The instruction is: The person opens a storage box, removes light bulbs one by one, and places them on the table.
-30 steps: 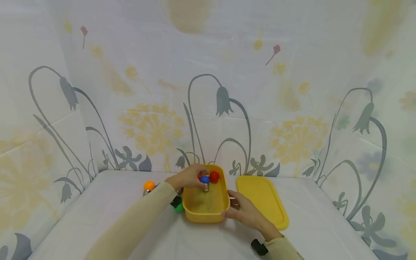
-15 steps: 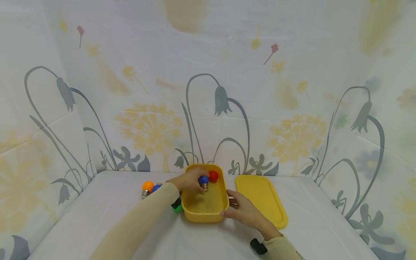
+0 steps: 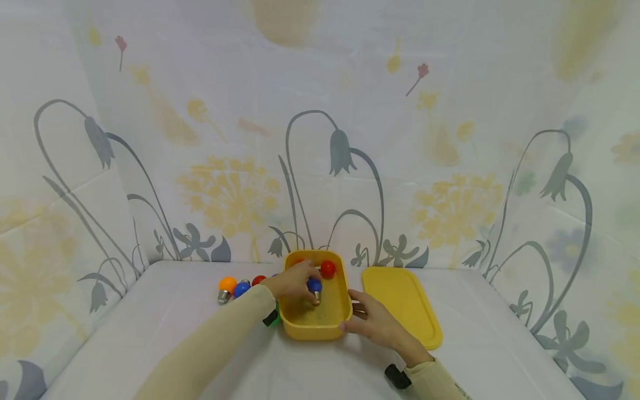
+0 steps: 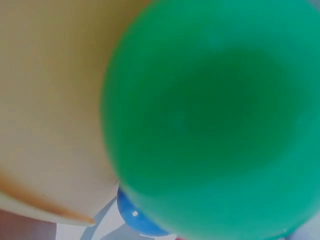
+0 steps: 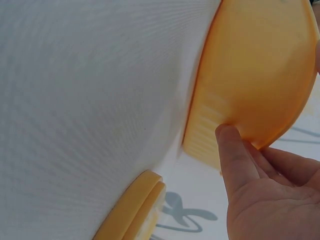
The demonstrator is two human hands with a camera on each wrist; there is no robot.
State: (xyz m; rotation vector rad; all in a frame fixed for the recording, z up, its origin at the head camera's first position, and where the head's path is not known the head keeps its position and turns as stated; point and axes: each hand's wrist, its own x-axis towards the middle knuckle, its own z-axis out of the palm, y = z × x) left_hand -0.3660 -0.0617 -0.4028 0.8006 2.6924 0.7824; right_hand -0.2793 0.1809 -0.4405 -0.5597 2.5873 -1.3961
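Inside the yellow plastic box (image 3: 314, 333), my left hand (image 3: 294, 281) holds a small blue light bulb (image 3: 314, 285) by its metal base, the thumb at the base's end. A red bulb (image 3: 328, 269) lies at the box's far end; another red patch there is mostly covered by the left hand. My right hand (image 3: 374, 322) rests its fingertips against the box's right outer wall, fingers fairly straight. In the right wrist view the thumb of the right hand (image 5: 275, 205) touches the box's side (image 5: 260, 65). A green bulb (image 4: 215, 115) fills much of the left wrist view.
Left of the box lie an orange bulb (image 3: 228, 285), another blue bulb (image 3: 242, 289) and a red one (image 3: 259, 280). The green bulb sits under the left wrist. On the right, the flat yellow lid (image 3: 402, 308) lies on the white-covered table. Patterned cloth stands behind.
The left hand and its blue bulb have shifted slightly toward the near side within the box. More bulbs show left of that arm. The right hand keeps its place on the box wall.
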